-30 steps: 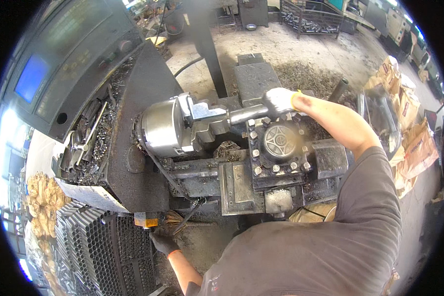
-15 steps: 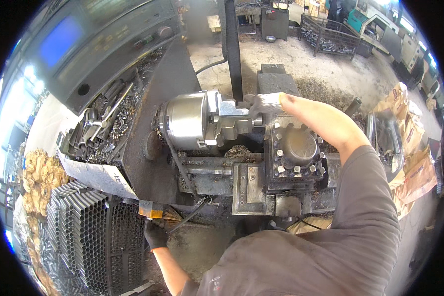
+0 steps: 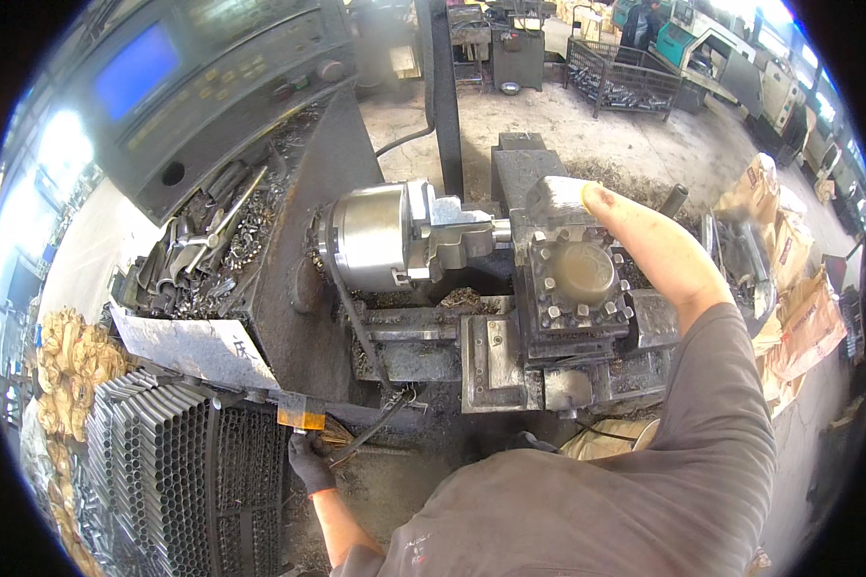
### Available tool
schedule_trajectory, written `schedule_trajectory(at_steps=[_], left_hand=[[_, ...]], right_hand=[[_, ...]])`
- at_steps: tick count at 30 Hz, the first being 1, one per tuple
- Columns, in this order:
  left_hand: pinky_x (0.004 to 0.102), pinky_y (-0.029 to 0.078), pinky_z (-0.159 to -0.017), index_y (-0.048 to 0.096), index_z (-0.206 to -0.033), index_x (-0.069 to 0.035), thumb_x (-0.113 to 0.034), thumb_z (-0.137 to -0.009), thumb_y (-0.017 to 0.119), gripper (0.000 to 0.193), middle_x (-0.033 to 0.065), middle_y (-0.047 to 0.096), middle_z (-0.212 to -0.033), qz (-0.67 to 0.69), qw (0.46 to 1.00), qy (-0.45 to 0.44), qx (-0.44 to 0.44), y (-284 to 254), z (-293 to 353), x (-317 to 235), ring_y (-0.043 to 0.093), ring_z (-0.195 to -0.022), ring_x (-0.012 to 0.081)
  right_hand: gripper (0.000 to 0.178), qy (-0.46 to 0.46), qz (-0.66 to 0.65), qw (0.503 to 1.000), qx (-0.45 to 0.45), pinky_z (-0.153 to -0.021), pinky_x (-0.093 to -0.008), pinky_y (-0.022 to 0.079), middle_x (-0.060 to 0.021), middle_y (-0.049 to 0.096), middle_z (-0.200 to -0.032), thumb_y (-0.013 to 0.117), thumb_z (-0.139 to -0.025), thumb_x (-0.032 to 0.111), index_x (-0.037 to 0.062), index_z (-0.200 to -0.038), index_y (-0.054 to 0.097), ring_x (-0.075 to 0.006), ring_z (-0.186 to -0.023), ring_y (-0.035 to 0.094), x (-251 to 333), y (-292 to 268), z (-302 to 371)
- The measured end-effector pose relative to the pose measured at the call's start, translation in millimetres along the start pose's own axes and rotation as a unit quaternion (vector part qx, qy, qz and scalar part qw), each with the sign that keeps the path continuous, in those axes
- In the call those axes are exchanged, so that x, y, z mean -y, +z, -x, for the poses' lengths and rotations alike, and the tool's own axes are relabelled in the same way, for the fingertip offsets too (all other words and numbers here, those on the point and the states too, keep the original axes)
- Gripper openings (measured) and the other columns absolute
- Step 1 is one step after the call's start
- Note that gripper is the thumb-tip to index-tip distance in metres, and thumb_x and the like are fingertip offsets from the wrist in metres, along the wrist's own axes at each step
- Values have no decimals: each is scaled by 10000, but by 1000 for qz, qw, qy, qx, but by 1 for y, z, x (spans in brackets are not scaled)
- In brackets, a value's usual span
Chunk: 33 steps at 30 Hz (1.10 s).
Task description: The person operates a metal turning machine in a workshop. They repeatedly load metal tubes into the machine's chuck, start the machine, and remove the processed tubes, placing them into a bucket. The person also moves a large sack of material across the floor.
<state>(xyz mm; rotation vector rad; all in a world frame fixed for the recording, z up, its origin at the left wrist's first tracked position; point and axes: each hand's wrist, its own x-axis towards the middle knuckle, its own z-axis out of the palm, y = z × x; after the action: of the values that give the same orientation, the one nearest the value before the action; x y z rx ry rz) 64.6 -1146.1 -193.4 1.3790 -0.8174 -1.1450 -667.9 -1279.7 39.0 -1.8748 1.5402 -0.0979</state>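
Note:
My left hand (image 3: pixel 310 464), in a dark glove, is just below an orange-yellow block (image 3: pixel 301 420) on the machine's front edge. Its fingers curl at a small pale part under the block, which I cannot make out. My right hand (image 3: pixel 560 199), in a pale, soiled glove, reaches over the far side of the lathe's tool post (image 3: pixel 582 274); its fingers are hidden or blurred. To its left sits the steel chuck (image 3: pixel 370 236) with stepped jaws (image 3: pixel 457 236). A short bright metal cylinder (image 3: pixel 501 230) shows between jaws and tool post.
Metal chips and wrenches (image 3: pixel 207 240) lie in a tray at the left. Below it is a stack of steel tubes (image 3: pixel 154 452). A control panel (image 3: pixel 212 87) with a blue screen stands upper left. Brown paper sacks (image 3: pixel 794 317) are at the right, a wire bin (image 3: pixel 621 77) farther back.
My right hand has moved right, away from the chuck jaws to the tool post's far side. My left hand stays below the orange-yellow block. The whole view has shifted slightly.

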Motion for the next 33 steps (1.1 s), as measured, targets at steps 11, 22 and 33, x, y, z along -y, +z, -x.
schedule_trajectory(at_steps=[11,22,33], left_hand=[[378,513,-631,666,-1132,-109,-593,-1041,577,500,42,646,-841,140,982,-95,-79,35,19,-20,618,-718,206],[327,346,-457,555,-817,-232,-586,-1043,548,420,-40,534,-655,229,951,-198,-57,33,10,-41,473,-518,149],[352,455,-567,612,-949,-126,-411,-1077,523,325,-2,563,-782,51,988,-42,-143,22,9,-6,542,-652,150]], right_hand=[[296,17,-15,1000,-19,-855,-404,548,-116,682,-1144,593,-994,241,61,-1221,654,-236,-1014,670,-46,5,-58],[570,150,-583,785,-147,-537,-307,451,-72,771,-1089,570,-1047,547,89,-1377,648,-153,-734,684,42,77,-135],[486,67,-401,886,-224,-1052,-397,574,-171,697,-1386,579,-1086,343,19,-1448,609,-292,-1212,709,29,-26,-46]])
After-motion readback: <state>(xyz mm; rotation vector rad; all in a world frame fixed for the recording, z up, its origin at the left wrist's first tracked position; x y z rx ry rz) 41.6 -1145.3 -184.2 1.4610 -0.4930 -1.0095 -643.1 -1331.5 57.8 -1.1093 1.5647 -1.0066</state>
